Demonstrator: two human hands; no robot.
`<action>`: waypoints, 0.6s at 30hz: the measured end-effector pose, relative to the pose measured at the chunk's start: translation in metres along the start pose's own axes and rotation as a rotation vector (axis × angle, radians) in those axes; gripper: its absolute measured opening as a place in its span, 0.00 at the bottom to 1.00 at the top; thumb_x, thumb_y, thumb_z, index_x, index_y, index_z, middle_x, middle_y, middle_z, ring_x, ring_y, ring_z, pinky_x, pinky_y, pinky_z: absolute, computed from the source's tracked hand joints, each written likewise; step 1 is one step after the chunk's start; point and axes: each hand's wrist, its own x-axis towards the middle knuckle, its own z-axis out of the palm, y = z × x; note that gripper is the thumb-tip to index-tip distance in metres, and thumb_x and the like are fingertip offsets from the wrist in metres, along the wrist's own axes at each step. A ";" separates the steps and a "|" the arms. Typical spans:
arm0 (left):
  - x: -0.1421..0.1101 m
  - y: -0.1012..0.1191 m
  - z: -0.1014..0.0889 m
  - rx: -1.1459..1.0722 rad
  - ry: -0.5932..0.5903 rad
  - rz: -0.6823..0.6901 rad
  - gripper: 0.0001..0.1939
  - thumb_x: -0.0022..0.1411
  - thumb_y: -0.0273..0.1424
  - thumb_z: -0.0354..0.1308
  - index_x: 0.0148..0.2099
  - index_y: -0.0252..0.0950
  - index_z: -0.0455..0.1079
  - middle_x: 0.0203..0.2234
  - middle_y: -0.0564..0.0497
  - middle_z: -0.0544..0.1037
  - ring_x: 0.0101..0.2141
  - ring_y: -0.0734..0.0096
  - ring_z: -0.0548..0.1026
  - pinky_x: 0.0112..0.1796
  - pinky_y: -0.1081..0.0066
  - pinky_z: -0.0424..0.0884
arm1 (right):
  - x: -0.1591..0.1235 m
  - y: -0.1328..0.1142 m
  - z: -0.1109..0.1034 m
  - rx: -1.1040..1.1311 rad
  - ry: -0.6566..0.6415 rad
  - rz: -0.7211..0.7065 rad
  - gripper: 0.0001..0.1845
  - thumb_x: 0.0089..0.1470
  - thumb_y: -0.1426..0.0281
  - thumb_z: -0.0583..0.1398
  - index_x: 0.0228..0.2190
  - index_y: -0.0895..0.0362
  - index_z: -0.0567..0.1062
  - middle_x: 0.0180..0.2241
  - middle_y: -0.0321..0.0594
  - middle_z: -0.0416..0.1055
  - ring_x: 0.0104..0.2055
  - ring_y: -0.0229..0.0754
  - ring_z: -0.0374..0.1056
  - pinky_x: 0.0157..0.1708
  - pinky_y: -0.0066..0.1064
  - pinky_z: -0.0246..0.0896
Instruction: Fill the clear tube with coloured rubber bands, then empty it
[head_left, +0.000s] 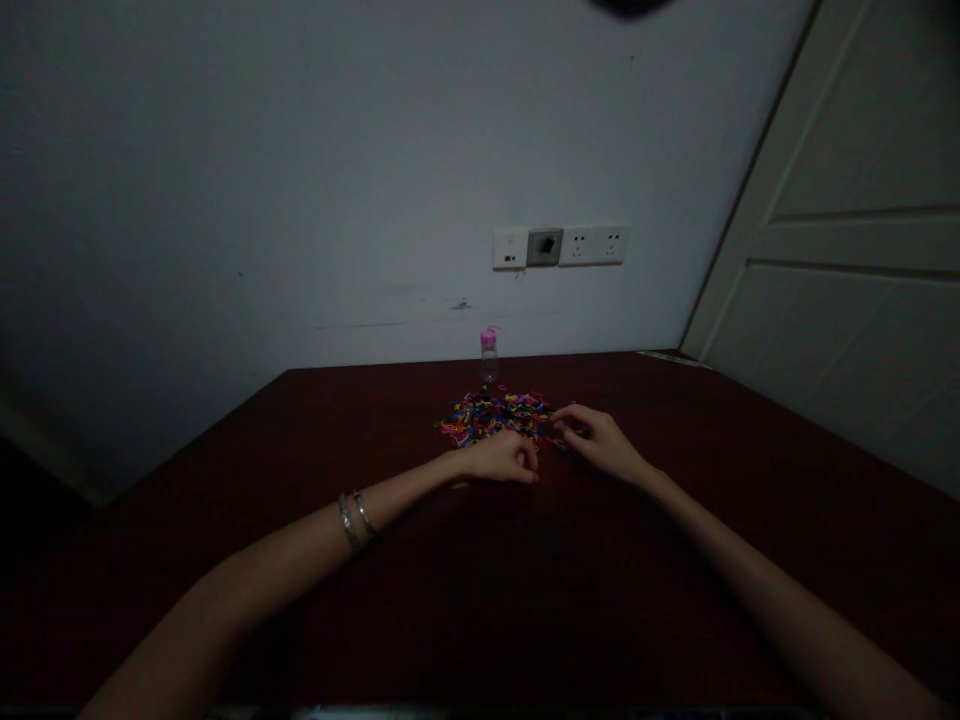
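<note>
A loose pile of small, brightly coloured loop-like pieces (495, 408) lies on the dark red table. Their exact kind is too small to tell. At the pile's near edge is my left hand (501, 457), its fingers curled in and thumb against them. Whatever may be pinched there is hidden. My right hand (591, 438) reaches the pile's right side, index finger and thumb apart, fingertips close to the outer pieces. Just behind the pile stands a small clear bottle (489, 362) with a pink cap (489, 338), upright.
The dark red table (360, 420) meets a pale wall (337, 200) at the back. Sockets and a switch (561, 246) are set in the wall above the bottle. To the right rises a white panelled door (847, 260). Two bangles (355, 518) circle my left wrist.
</note>
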 end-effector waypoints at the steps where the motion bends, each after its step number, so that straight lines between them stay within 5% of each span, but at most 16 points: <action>1: 0.002 -0.004 -0.004 -0.037 0.033 -0.006 0.09 0.49 0.33 0.58 0.32 0.32 0.72 0.17 0.55 0.68 0.20 0.80 0.63 0.22 0.78 0.56 | 0.000 0.000 -0.001 -0.010 0.004 -0.006 0.11 0.50 0.72 0.53 0.35 0.56 0.72 0.35 0.40 0.72 0.36 0.40 0.67 0.34 0.32 0.62; 6: 0.013 -0.040 -0.042 -0.192 0.413 -0.082 0.15 0.51 0.38 0.53 0.30 0.30 0.72 0.20 0.52 0.71 0.21 0.78 0.64 0.24 0.76 0.57 | 0.002 0.010 -0.007 -0.059 0.032 -0.005 0.11 0.49 0.72 0.53 0.34 0.57 0.73 0.34 0.40 0.71 0.36 0.40 0.66 0.36 0.33 0.61; 13: -0.004 -0.136 -0.082 -0.340 1.033 -0.361 0.16 0.51 0.38 0.49 0.24 0.31 0.68 0.12 0.56 0.62 0.16 0.78 0.58 0.20 0.76 0.53 | 0.003 0.044 -0.019 -0.174 0.057 0.074 0.09 0.46 0.74 0.54 0.29 0.56 0.73 0.36 0.42 0.69 0.40 0.43 0.66 0.43 0.36 0.60; 18: -0.020 -0.166 -0.078 -0.459 1.104 -0.458 0.13 0.50 0.35 0.48 0.25 0.32 0.68 0.10 0.58 0.58 0.14 0.79 0.55 0.18 0.77 0.50 | 0.002 0.057 -0.028 -0.201 0.036 0.097 0.09 0.46 0.74 0.54 0.29 0.56 0.74 0.35 0.42 0.69 0.39 0.42 0.66 0.42 0.36 0.60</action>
